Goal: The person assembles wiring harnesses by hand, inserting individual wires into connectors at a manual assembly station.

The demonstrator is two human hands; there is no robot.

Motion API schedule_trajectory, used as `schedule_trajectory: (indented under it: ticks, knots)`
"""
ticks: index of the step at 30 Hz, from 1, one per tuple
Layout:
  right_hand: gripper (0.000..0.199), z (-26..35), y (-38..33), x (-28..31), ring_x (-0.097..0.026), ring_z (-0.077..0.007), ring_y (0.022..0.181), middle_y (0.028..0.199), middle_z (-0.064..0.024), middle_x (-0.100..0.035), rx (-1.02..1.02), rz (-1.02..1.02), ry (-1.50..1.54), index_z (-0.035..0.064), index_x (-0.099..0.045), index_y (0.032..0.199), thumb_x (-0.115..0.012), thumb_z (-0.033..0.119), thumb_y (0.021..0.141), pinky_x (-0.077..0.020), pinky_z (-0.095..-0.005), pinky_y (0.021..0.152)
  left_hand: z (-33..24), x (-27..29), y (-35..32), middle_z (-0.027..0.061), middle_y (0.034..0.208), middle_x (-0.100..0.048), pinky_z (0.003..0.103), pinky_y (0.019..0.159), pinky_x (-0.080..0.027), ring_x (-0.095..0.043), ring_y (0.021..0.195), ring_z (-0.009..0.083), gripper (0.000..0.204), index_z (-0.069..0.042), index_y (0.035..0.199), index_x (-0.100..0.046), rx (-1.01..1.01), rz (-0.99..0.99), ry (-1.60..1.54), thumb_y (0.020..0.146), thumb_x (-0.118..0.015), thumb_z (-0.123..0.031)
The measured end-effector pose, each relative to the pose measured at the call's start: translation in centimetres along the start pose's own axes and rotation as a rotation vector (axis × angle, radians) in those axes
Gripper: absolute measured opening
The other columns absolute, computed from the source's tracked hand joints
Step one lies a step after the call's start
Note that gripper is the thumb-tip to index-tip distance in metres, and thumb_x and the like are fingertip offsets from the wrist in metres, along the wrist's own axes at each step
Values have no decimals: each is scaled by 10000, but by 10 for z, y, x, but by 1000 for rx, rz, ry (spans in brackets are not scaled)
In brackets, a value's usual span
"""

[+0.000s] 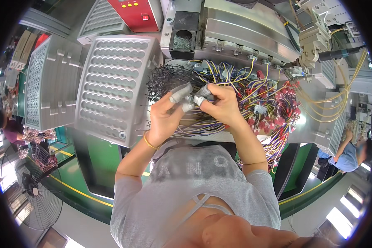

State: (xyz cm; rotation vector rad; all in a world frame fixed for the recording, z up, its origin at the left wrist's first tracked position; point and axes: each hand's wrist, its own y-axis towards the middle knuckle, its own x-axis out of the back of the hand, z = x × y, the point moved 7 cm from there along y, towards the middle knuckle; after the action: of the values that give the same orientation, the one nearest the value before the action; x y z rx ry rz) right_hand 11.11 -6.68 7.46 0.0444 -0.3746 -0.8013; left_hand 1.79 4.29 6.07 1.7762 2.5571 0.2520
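Observation:
My left hand [164,115] and my right hand [224,105] meet in front of my chest, thumbs and fingertips drawn together. Grey-white wraps cover several fingertips on both. Each hand is closed in a pinch; a small greyish piece seems to sit between them, too small and covered to name. Just beyond my hands lies a heap of wire harnesses [246,89], with yellow, blue and dark wires. Its left end is a tangle of thin black wire ends [165,76]. Red connectors [273,118] gather at the right, and wires hang over the bench's near edge.
Left stands a grey ribbed tray [111,89], with stacked grey trays [56,84] beyond it. Behind are a red control box [140,14], a black square holder [184,33] and a metal machine housing [248,31]. Yellow cables [347,91] loop at right. People work at both sides.

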Motion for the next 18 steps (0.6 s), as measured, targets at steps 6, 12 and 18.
schedule_trajectory:
  ticks: [6,12,18]
  knots:
    - [102,9,0,4,-385,-73,469,522,-27,-452,53,11,-61,-6,-498,628,-592,31,610,-323,-233,422,2,-2,-1,89,1071,-585,219,753,-455,-560,891,112,416,-39,1128,-560,41,19,-125,729,-586,76]
    - [149,17,-3,5,-425,-214,424,518,-94,-436,220,27,-61,12,-504,644,-640,37,589,-328,-297,412,-5,-6,2,96,1109,-562,249,806,-447,-549,946,144,348,4,1101,-564,33,54,-153,761,-568,78]
    - [136,18,-3,10,-410,-193,408,496,-78,-426,196,10,-69,12,-498,617,-632,22,597,-325,-296,403,2,-8,2,63,1062,-576,208,721,-466,-554,880,101,353,32,1103,-548,54,58,-262,757,-561,102]
